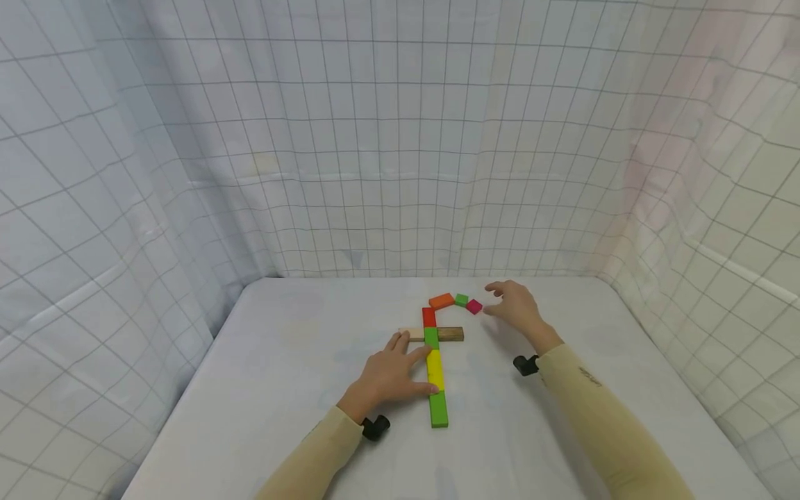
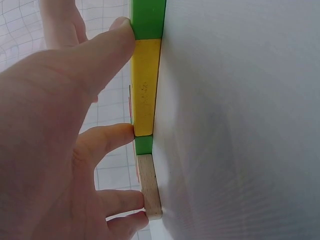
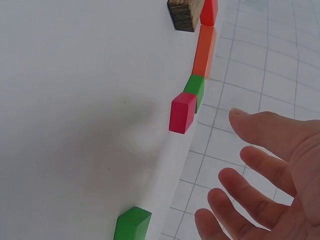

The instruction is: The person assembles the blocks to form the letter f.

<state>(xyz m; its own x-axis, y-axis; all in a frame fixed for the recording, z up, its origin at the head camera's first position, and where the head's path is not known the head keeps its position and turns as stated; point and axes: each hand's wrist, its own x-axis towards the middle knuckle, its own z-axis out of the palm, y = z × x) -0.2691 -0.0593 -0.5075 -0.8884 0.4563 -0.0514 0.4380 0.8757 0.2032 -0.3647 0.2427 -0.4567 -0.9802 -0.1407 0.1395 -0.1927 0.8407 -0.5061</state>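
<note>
A line of flat blocks lies on the white table: green (image 1: 439, 410), yellow (image 1: 435, 369), green (image 1: 431, 337) and red (image 1: 428, 317). A pale wooden block (image 2: 149, 185) and a dark wooden block (image 1: 451, 334) flank it. My left hand (image 1: 389, 373) rests against the line, thumb where yellow meets green, other fingertips at the upper joint and pale block. An orange block (image 1: 442, 301), a small green block (image 1: 461, 300) and a crimson block (image 1: 474, 306) curve rightward from the red one. My right hand (image 1: 515, 307) hovers beside the crimson block, holding nothing, fingers spread.
Another green block (image 3: 132, 225) lies at the bottom of the right wrist view; the right hand hides it in the head view. Gridded white cloth (image 1: 387, 173) hangs behind and beside the table (image 1: 300, 389). Each wrist wears a small black camera (image 1: 376, 428).
</note>
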